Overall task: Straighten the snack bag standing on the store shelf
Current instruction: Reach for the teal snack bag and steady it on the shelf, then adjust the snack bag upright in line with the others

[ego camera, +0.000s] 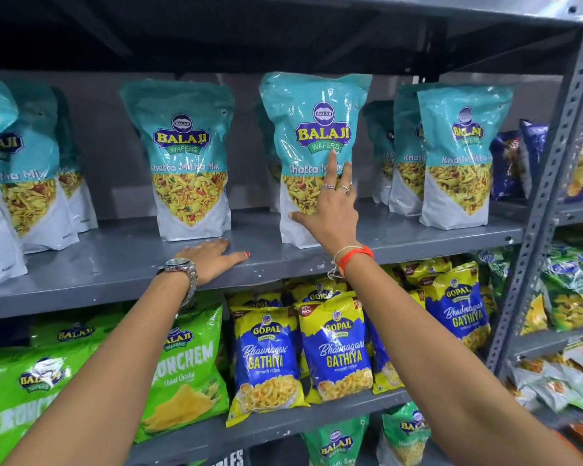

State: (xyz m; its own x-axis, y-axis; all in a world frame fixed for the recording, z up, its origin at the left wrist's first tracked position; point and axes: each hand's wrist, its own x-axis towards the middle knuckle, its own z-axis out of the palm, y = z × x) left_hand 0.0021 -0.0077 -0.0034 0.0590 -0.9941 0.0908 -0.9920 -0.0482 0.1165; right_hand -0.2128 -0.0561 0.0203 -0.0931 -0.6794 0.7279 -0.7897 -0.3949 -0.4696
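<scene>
The snack bag (312, 156) stands on the shelf (115, 264), near its front edge and roughly upright. The right hand (327, 210) lies flat against its front, fingers (332, 166) spread, not pinching. The left hand (212, 258) rests splayed on the shelf. Little looks left beyond letting go.

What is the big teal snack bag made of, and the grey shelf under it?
The teal and white Balaji snack bag under the right hand looks like glossy plastic film: it wrinkles and glints with light. The grey shelf board looks like painted metal, smooth, with small chips along its front edge.
</scene>
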